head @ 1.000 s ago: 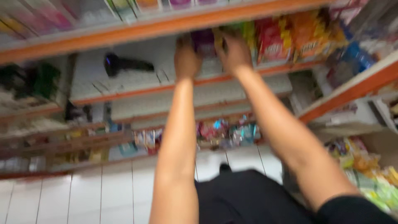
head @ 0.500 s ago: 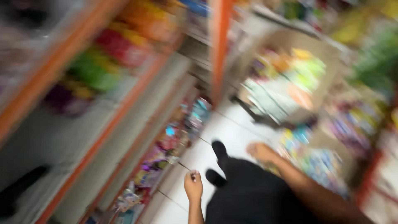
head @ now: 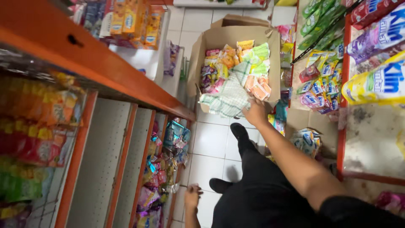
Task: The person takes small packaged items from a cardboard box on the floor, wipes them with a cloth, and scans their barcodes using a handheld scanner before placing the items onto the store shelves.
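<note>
Hands off the upper shelf now.
Right hand (head: pixel 254 112) pinches checked cloth (head: pixel 228 98) over snack box (head: pixel 198 55); left hand (head: pixel 193 196) hangs loosely curled, empty.

One second ago both hands were up at the shelf among the snack packets. Now the right hand (head: pixel 254 112) has come down to the checked cloth (head: pixel 228 99) on the cardboard box (head: pixel 219 40), and the left hand (head: pixel 193 196) hangs low beside the bottom shelves (head: pixel 162 169).
</note>
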